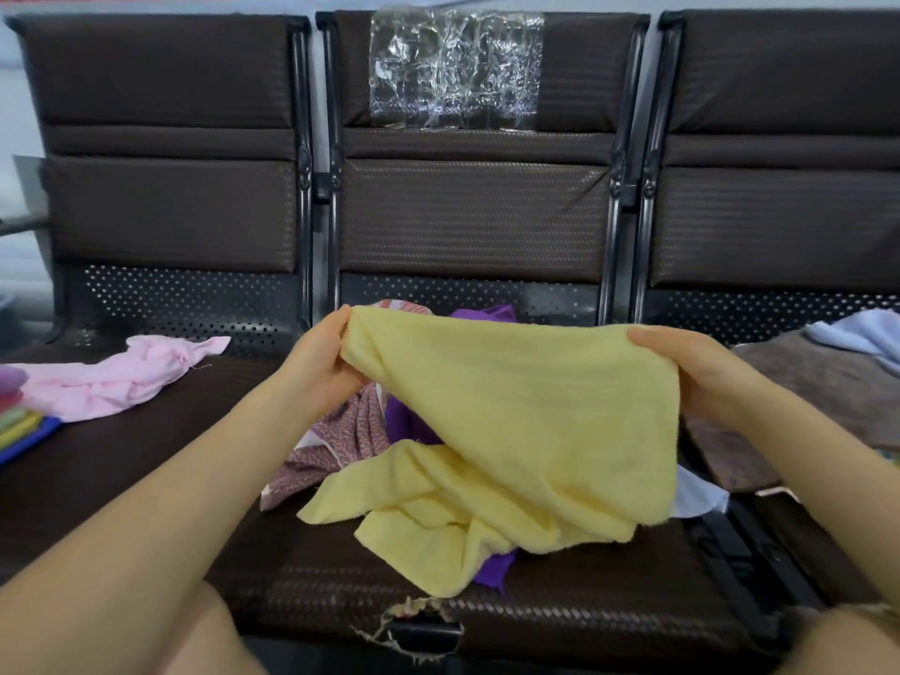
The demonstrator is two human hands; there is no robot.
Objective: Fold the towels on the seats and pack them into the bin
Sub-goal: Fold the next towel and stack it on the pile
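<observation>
A yellow towel [511,431] is lifted over the middle seat [341,577], its lower part still crumpled on the cushion. My left hand [321,362] pinches its upper left corner. My right hand [701,372] grips the upper right edge. Under it lie a purple towel [409,426] and a patterned pink-red towel [350,440]. A pink towel [112,377] lies spread on the left seat. Brown [818,382] and light blue [862,333] towels lie on the right seat.
A blue bin edge with folded coloured cloths [19,426] shows at the far left. Clear plastic [455,70] is taped to the middle backrest. The middle seat's front edge is torn [414,626]. A white cloth [696,494] peeks out beside the yellow towel.
</observation>
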